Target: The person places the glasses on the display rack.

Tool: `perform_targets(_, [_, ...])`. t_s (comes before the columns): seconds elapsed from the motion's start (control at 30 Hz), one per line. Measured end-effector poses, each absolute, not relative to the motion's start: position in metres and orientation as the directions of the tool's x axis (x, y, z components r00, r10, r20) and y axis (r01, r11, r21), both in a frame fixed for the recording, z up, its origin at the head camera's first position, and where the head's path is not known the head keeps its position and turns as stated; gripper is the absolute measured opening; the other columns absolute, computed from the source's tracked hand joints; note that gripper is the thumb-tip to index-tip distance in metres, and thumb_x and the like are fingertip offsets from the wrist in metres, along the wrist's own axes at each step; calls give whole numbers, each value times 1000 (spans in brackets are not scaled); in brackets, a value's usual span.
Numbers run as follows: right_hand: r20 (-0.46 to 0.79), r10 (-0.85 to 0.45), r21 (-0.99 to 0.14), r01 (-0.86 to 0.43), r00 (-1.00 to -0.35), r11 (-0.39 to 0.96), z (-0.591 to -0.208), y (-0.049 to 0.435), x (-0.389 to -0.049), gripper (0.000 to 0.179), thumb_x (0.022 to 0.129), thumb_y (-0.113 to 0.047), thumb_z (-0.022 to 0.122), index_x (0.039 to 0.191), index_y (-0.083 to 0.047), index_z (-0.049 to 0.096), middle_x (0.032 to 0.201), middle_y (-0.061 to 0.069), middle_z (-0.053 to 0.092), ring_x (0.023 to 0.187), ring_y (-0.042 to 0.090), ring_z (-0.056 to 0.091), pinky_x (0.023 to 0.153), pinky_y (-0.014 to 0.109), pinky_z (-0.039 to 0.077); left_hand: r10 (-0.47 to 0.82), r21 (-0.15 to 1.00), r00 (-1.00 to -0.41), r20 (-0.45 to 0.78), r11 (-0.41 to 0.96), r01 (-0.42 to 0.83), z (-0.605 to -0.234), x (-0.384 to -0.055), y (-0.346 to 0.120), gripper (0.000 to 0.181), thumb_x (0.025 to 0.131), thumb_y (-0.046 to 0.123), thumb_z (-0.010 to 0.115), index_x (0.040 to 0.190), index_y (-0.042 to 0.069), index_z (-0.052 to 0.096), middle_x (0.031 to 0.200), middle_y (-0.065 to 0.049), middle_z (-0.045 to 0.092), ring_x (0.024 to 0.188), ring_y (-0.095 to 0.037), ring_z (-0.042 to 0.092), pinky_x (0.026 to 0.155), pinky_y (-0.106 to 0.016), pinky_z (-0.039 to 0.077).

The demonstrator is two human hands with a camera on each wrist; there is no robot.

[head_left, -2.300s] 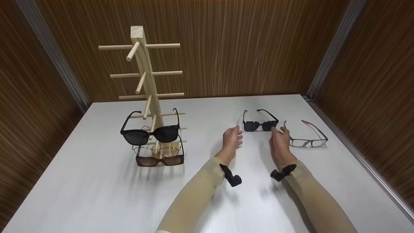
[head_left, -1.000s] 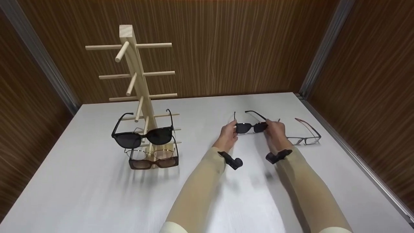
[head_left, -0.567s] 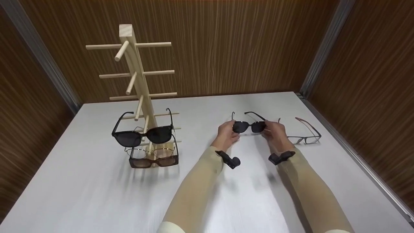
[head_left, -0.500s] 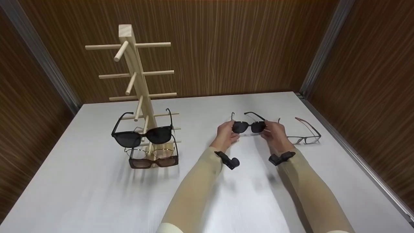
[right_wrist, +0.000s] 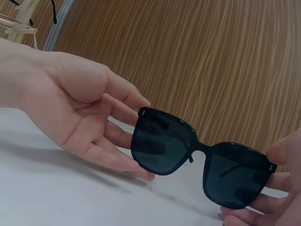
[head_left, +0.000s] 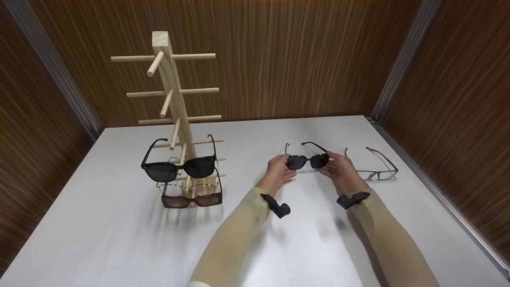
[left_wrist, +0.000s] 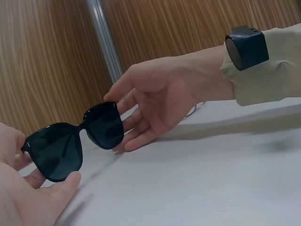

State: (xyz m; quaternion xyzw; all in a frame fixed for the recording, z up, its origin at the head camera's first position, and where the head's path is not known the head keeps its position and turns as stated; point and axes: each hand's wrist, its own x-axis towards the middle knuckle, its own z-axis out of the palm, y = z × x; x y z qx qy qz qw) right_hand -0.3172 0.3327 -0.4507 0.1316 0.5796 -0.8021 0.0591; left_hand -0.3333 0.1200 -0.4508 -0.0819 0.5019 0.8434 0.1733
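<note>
A pair of black sunglasses [head_left: 307, 161] with dark lenses and unfolded temples is held by both hands at its outer corners. My left hand [head_left: 275, 171] pinches the left end of the frame, and my right hand [head_left: 340, 169] pinches the right end. In the right wrist view the sunglasses [right_wrist: 164, 141] face the camera, tilted, with fingers behind the lenses. A shadow lies under them on the white table [head_left: 310, 247], a little apart from the frame. Just right of my right hand lies a pair of clear eyeglasses [head_left: 384, 174] with reddish temples, partly hidden by that hand.
On the left stands a wooden eyeglasses rack [head_left: 174, 91] with several pegs. Black sunglasses [head_left: 161, 172], thin gold-rimmed glasses [head_left: 205, 189] and brown-framed sunglasses [head_left: 177, 202] hang on its lower part. Wood-grain panels [head_left: 279, 59] close in the back and sides.
Both hands came in to the black sunglasses and took hold of the frame's ends. Since then the sunglasses have tilted and shifted slightly, now a bit lower in the head view.
</note>
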Motion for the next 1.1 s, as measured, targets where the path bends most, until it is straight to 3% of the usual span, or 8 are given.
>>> perform_targets(0.37, [-285, -39, -915, 284, -958, -288, -457, 334, -308, 50, 95, -31, 54, 133, -5, 36, 118, 22, 55, 99, 36, 61, 92, 45, 45, 235, 795, -907, -348, -439, -419, -452, -321, 109, 39, 96, 19, 51, 131, 4, 47, 119, -23, 51, 104, -44, 55, 88, -47, 47])
perform_targets(0.6, [-341, -73, -869, 344, -937, -356, -460, 331, -297, 66, 85, -39, 66, 137, -10, 37, 130, 22, 47, 107, 36, 58, 92, 43, 45, 241, 784, -903, -354, -450, -428, -453, -316, 99, 40, 95, 19, 52, 131, 3, 47, 119, -23, 53, 103, -45, 56, 87, -48, 48])
perform_targets(0.8, [-340, -119, -858, 359, -933, -367, -452, 326, -293, 59, 90, -35, 61, 136, -11, 34, 132, 22, 43, 107, 38, 57, 95, 49, 42, 264, 760, -895, -361, -473, -446, -448, -314, 90, 39, 93, 19, 56, 129, 4, 49, 112, -21, 55, 100, -43, 58, 91, -49, 45])
perform_targets(1.1, [-279, -118, -878, 302, -953, -371, -435, 314, -284, 45, 93, -34, 57, 128, -11, 42, 127, 18, 45, 71, 29, 62, 91, 59, 40, 285, 763, -896, -340, -473, -440, -433, -308, 78, 38, 92, 21, 59, 127, 7, 51, 113, -20, 55, 91, -36, 63, 87, -45, 49])
